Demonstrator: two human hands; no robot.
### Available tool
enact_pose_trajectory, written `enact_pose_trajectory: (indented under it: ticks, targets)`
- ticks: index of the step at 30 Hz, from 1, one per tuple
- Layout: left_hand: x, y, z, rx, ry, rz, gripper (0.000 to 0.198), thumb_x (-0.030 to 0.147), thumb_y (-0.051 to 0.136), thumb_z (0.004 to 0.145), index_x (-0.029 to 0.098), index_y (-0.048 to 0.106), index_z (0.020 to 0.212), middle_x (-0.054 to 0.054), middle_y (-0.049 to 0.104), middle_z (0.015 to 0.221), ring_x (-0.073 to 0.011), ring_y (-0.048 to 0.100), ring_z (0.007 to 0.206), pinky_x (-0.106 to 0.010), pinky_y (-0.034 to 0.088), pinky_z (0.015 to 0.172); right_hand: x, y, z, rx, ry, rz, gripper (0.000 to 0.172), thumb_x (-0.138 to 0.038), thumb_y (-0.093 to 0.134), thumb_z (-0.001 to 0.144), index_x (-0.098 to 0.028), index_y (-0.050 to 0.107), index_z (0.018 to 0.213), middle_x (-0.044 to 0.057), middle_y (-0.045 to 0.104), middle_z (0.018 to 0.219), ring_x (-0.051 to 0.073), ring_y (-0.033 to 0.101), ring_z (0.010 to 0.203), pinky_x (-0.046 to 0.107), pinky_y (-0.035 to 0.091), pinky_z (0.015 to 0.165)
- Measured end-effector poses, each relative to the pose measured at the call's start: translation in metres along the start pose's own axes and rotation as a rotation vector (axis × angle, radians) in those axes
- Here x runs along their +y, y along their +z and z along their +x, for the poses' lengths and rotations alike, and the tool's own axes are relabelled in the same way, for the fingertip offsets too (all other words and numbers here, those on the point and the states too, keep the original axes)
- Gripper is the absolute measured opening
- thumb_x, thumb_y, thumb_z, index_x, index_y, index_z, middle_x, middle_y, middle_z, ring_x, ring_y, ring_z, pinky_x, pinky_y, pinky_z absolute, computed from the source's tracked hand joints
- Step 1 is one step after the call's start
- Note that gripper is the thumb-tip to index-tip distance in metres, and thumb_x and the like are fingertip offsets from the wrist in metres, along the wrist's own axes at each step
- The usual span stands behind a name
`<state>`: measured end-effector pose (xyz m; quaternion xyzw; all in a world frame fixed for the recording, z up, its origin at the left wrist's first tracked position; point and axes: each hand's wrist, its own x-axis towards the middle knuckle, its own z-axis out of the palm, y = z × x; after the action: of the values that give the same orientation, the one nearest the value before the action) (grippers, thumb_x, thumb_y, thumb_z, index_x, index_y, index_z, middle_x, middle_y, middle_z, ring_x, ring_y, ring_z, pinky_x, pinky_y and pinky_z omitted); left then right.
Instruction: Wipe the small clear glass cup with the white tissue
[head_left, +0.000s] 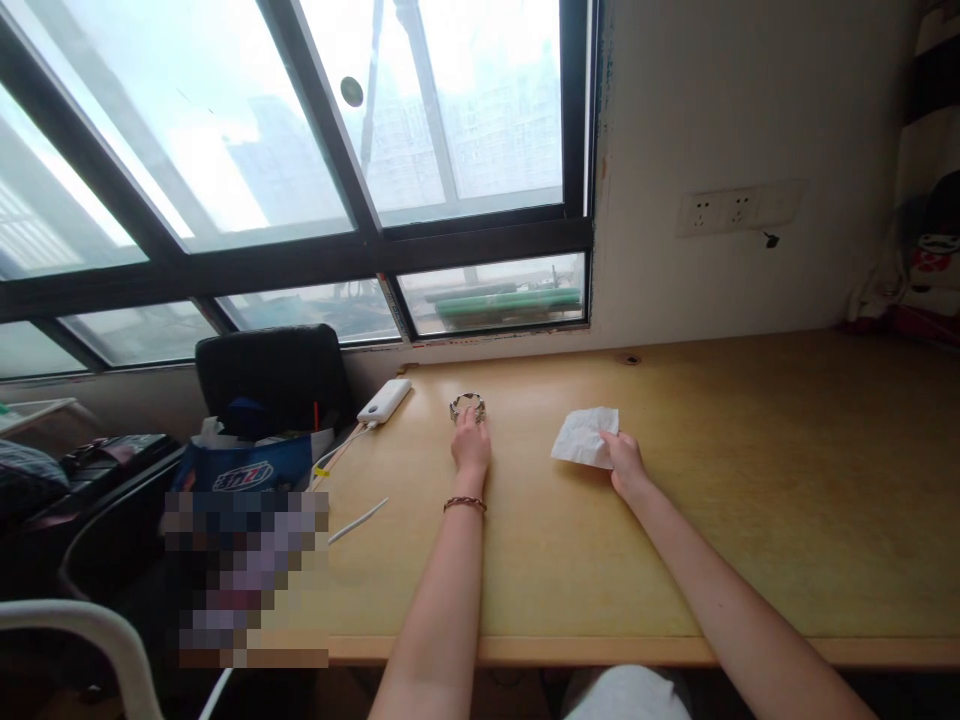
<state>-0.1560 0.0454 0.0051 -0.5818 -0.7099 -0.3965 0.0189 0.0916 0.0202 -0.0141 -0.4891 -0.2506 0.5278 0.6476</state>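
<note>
Small glass dish (467,407): stood on the far part of the bench (750,480), left of centre, not far from the window (300,150).
Left hand (471,445): stretched straight out over the wood, fingertips touching the dish's near rim; whether the fingers gripped it or only rested against it could not be told.
Bracelet (465,504): a thin brown band, worn on the left wrist.
Paper tissue (583,436): white and crumpled, lying flat on the bench to the right of the dish and apart from it.
Right hand (624,462): set on the tissue's near right corner, fingers drawn together over the paper; a pinch or a mere press, the view did not settle.
Hands: apart, one on each thing, with bare wood between them.
Power bank (385,400): white, lying aslant near the bench's left far corner, just left of the dish.
Cable (358,521): white, trailing across the bench's left edge.
Chair (274,378): black-backed, standing beside the bench's left end, below the window.
Blue bag (247,470): in front of the chair back, white lettering on its side.
Wall sockets (739,208): a pale row on the wall above the bench's right half.
</note>
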Motion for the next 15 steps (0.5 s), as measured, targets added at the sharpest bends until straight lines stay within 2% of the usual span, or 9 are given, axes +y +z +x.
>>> enact_pose_trajectory:
  ticks: [5,10,12,15]
  targets:
    - [-0.005,0.010,0.000,-0.010,-0.011,0.059,0.036,0.015,0.047,0.077,0.012,0.042,0.112,-0.014,0.040,0.120,-0.0231,0.043,0.104,-0.033,0.037,0.084,-0.001,0.000,-0.001,-0.013,0.018,0.010,0.017,-0.022,0.061,0.056,-0.014,0.061,0.070,0.004,0.066,0.061,0.018,0.061,0.055,0.024,0.046,0.045]
    - [-0.002,0.002,-0.002,-0.010,-0.076,0.135,0.025,0.021,0.049,0.076,0.017,0.049,0.100,-0.010,0.046,0.107,-0.0195,0.051,0.088,-0.030,0.040,0.073,-0.002,0.000,-0.003,-0.009,0.001,0.001,0.017,-0.026,0.061,0.058,-0.013,0.060,0.069,0.004,0.066,0.060,0.018,0.061,0.055,0.024,0.045,0.045]
    - [0.006,-0.002,-0.005,-0.023,-0.079,0.126,0.021,0.022,0.047,0.077,0.019,0.050,0.097,-0.008,0.048,0.104,-0.0179,0.052,0.086,-0.028,0.040,0.071,-0.003,0.001,-0.004,-0.012,-0.010,0.015,0.018,-0.029,0.060,0.060,-0.014,0.059,0.068,0.004,0.066,0.063,0.018,0.061,0.057,0.024,0.046,0.047]
    - [0.028,-0.004,-0.015,-0.065,-0.030,0.072,0.018,0.024,0.044,0.079,0.021,0.050,0.096,-0.005,0.049,0.104,-0.0159,0.053,0.085,-0.025,0.040,0.068,-0.007,0.005,-0.007,-0.037,-0.010,0.110,0.022,-0.035,0.058,0.066,-0.015,0.059,0.074,0.005,0.067,0.074,0.018,0.062,0.068,0.025,0.049,0.057]
